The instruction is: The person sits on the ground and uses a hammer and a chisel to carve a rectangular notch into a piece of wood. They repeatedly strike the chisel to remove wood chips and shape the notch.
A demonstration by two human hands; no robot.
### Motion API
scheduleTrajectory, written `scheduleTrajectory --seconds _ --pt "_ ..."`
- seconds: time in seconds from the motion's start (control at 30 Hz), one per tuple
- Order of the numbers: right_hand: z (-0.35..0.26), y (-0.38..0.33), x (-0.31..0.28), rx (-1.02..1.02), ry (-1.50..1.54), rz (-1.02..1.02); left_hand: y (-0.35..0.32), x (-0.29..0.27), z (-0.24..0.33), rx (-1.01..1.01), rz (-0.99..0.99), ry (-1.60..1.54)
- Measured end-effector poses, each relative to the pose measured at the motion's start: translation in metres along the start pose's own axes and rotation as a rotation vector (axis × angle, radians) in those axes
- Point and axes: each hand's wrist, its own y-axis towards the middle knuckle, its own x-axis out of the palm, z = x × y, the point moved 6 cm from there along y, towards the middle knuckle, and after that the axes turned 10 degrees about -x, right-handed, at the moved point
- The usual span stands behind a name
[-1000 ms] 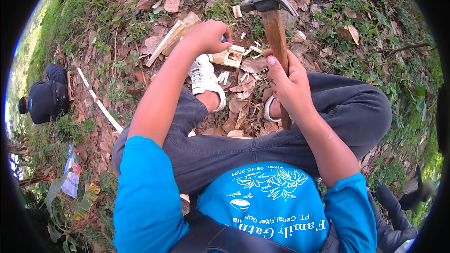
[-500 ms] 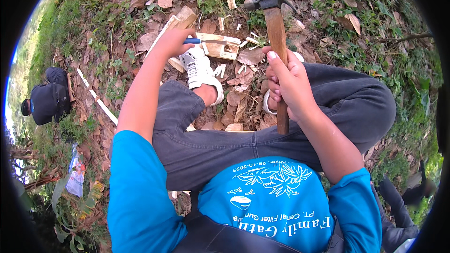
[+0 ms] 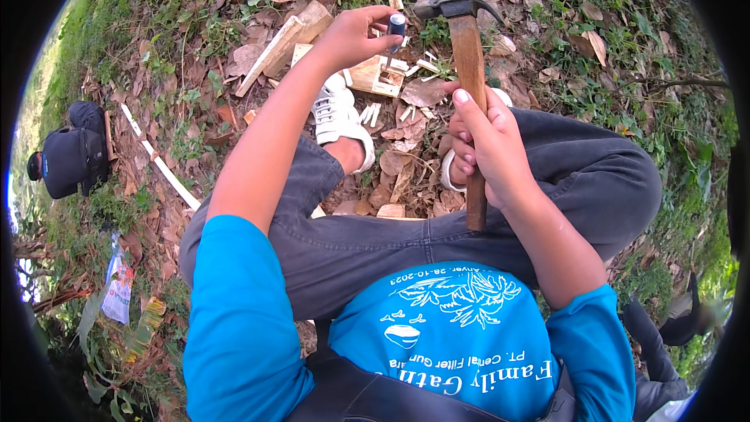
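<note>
My left hand (image 3: 353, 37) grips a chisel (image 3: 396, 30) by its dark blue handle. The chisel stands nearly upright, its thin blade pointing down at the notch in a pale wooden block (image 3: 364, 76). Whether the tip touches the wood I cannot tell. The block lies on the ground just beyond my left white shoe (image 3: 332, 113). Closed round the wooden handle of a claw hammer (image 3: 467, 51) is my right hand (image 3: 491, 144); the hammer's dark head is raised, to the right of the chisel.
Pale wood chips (image 3: 428, 65) and dry leaves are scattered around the block. A longer plank (image 3: 269, 55) lies to its left. Farther left are a white stick (image 3: 160, 160), a plastic bag (image 3: 117, 289) and a person in dark clothing (image 3: 74, 152). Another person's dark-clothed leg (image 3: 656, 348) shows at lower right.
My left hand has moved right and away from me, turning the chisel from lying nearly flat to upright over the notch. The hammer has shifted only slightly.
</note>
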Motion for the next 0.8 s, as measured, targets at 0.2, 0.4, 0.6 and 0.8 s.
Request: scheduleTrajectory --seconds 0.2,0.4,0.6,0.8 --pt "0.001 0.000 -0.002 -0.021 0.038 -0.017 -0.010 0.009 0.004 0.076 0.019 0.016" --pt "-0.003 -0.003 0.001 -0.019 0.009 -0.066 -0.014 0.017 0.008 0.132 -0.025 0.084" --pt "-0.025 -0.001 -0.004 -0.483 -0.315 -0.022 -0.007 0.024 -0.002 0.083 -0.053 0.008" --pt "0.003 0.033 -0.007 -0.419 -0.795 -0.050 -0.001 0.028 -0.015 0.080 -0.084 0.049"
